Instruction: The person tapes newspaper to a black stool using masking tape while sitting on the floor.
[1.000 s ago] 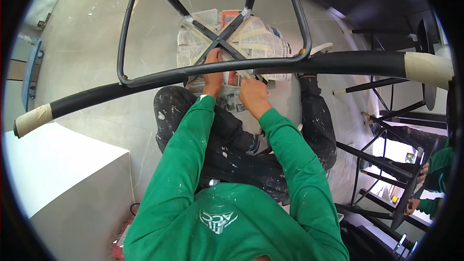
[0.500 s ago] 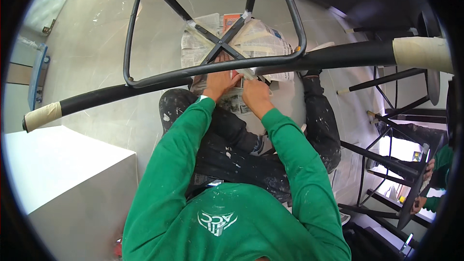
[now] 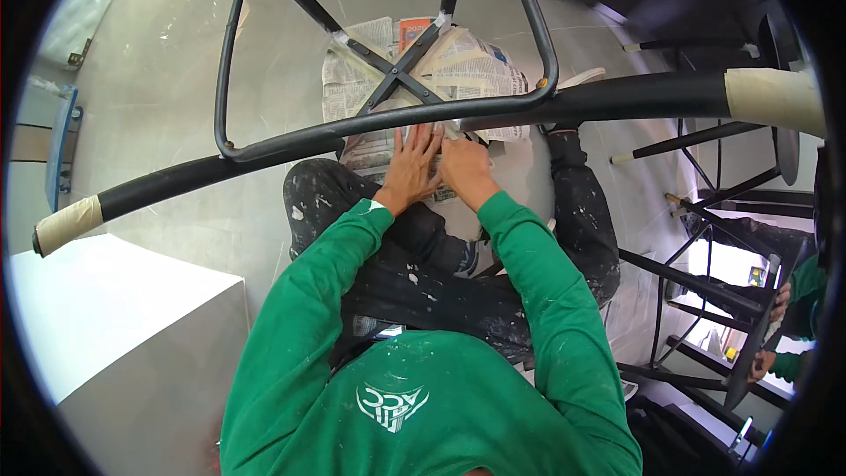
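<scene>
**Inspector:** Report the position of both hands.

**Technician:** The left hand (image 3: 412,163) lies flat, fingers spread, on the newspaper (image 3: 458,66) wrapped around the seat of the upturned chair. The right hand (image 3: 465,167) sits just beside it, touching it, fingers curled on the same paper near a strip of pale tape (image 3: 458,130). Whether the right hand pinches the tape end, I cannot tell.

**Inspector:** Locate the chair.

**Technician:** The chair rests against the person's knees, legs pointing away. Its black metal frame (image 3: 388,115) forms a loop with two crossed bars (image 3: 397,70) over the papered seat. A thick black curved bar (image 3: 264,163) runs across the view in front of the hands; both its ends carry beige masking tape (image 3: 775,97).

**Inspector:** Surroundings?

**Technician:** Grey floor (image 3: 176,97) beneath. A white box (image 3: 115,326) stands at the person's left. At the right, more black chair frames (image 3: 705,282) stand close together, and another person's hands (image 3: 780,300) grip one of them.
</scene>
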A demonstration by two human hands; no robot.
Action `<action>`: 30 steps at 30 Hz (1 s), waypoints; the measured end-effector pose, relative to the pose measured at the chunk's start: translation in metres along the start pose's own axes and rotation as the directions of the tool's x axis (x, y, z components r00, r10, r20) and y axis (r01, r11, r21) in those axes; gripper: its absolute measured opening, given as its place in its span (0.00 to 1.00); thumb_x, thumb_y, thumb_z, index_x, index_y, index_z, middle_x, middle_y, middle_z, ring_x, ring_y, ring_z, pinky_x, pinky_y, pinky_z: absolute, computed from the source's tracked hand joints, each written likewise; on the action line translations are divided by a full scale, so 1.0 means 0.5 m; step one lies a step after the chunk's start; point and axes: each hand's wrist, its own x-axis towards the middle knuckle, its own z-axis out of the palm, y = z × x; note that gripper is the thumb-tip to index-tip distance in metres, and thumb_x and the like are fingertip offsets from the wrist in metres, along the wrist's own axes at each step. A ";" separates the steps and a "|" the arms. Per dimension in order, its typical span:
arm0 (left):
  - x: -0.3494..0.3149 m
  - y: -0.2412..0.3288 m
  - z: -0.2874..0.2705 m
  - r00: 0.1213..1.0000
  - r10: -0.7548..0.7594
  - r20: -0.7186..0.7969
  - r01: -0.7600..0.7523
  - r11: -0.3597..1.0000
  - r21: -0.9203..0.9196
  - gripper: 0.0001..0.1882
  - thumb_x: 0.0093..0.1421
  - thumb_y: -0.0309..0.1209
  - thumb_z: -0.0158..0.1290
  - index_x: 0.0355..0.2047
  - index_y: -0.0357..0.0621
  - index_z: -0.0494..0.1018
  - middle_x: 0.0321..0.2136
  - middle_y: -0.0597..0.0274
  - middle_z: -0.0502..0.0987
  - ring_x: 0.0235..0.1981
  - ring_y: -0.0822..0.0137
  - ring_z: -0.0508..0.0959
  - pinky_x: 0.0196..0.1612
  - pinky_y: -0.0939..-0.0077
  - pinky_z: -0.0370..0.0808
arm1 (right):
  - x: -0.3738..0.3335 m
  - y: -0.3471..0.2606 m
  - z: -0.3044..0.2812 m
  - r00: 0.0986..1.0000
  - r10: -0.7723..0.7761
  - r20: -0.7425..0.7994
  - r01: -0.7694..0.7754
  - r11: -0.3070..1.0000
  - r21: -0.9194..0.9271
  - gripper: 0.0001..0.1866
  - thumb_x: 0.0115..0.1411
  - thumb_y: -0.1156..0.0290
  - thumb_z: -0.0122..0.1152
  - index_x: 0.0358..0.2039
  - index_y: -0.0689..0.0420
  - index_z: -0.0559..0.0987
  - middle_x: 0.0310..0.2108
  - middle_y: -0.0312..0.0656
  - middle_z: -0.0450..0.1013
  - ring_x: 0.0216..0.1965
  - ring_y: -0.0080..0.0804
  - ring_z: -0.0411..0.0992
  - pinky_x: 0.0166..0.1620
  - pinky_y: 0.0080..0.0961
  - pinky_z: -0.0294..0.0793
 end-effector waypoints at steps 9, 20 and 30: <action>0.012 -0.013 -0.008 0.992 -0.120 -0.045 0.118 0.992 -0.038 0.57 0.55 0.52 0.64 0.78 0.47 0.50 0.76 0.38 0.52 0.76 0.37 0.52 0.73 0.29 0.49 | -0.001 0.013 -0.001 1.000 -0.013 -0.003 0.013 1.000 0.023 0.11 0.62 0.65 0.59 0.38 0.56 0.86 0.35 0.49 0.84 0.37 0.47 0.85 0.38 0.42 0.84; 0.011 -0.018 -0.005 0.997 0.058 0.048 -0.059 0.998 0.006 0.56 0.57 0.61 0.61 0.79 0.55 0.49 0.79 0.44 0.45 0.79 0.40 0.46 0.73 0.26 0.47 | -0.022 0.050 -0.027 0.997 -0.052 -0.054 0.066 0.949 0.309 0.14 0.66 0.61 0.58 0.41 0.58 0.84 0.32 0.56 0.82 0.36 0.59 0.82 0.41 0.51 0.81; 0.013 -0.012 -0.004 0.999 0.036 0.020 -0.036 0.999 0.023 0.56 0.60 0.69 0.54 0.79 0.55 0.49 0.79 0.44 0.45 0.78 0.39 0.47 0.73 0.25 0.45 | -0.081 0.117 0.002 0.987 0.159 -0.033 -0.140 0.937 0.320 0.15 0.68 0.62 0.56 0.50 0.56 0.79 0.34 0.56 0.81 0.38 0.58 0.81 0.43 0.54 0.79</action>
